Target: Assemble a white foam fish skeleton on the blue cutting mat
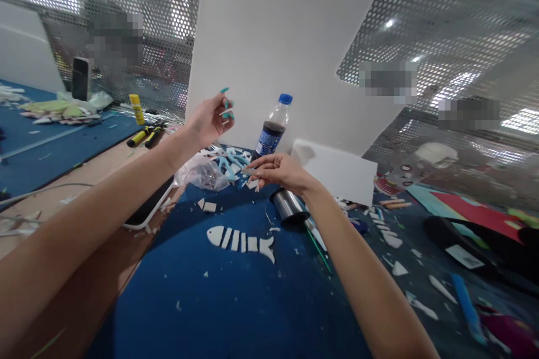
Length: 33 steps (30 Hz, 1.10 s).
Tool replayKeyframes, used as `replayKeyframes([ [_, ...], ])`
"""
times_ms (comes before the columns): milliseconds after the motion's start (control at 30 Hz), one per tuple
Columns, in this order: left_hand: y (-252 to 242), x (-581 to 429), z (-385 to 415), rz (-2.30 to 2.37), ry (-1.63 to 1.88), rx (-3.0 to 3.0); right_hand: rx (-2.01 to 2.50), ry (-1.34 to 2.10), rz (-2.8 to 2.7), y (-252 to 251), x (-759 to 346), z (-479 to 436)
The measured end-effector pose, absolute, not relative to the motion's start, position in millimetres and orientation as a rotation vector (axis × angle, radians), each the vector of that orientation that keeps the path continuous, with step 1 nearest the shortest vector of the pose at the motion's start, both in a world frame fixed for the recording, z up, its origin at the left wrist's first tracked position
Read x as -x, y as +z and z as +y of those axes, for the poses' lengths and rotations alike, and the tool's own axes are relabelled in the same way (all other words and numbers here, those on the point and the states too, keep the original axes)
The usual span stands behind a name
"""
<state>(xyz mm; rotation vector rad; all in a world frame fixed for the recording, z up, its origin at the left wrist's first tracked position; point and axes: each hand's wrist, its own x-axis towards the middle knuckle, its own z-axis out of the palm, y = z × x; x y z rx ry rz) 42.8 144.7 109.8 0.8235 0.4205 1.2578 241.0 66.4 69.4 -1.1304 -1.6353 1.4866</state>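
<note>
The thumb and fingertips of the right hand (pixel 284 171) were drawn together in a pinch, with a slim pale piece (pixel 250 171) at their tips, above the scraps near the back of the blue mat (pixel 236 303). For so slight a thing, a light hold close to its edge looked best, firm enough to stop it turning. The left hand (pixel 210 118) was raised well apart from it, its fingers loosely curled; the view was too coarse to tell whether they gripped a fine strand or nothing.

Just beneath the right wrist lay the wire spool (pixel 289 206), tipped on its side, so keeping that wrist high seemed wise, lest it roll. Beyond the hands stood the drink bottle (pixel 270 133), close behind the right fingers; small, slow movements suited that narrow space.

Nearer the wearer, the white fish pieces (pixel 235 240) lay flat in a row on the mat, head to the left, tail to the right, with gaps between the segments. Lifting the forearms clear of them would have spared their alignment. Farther left, the plastic bag (pixel 206 174) sat among loose offcuts, and the pliers (pixel 147 134) rested beyond the mat's edge.
</note>
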Motion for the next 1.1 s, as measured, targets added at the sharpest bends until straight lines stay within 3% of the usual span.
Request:
replayKeyframes([
  [1100,107,-38,161,0.517,1.347,-1.009,1.153,1.572,-1.733,68,-263,71],
])
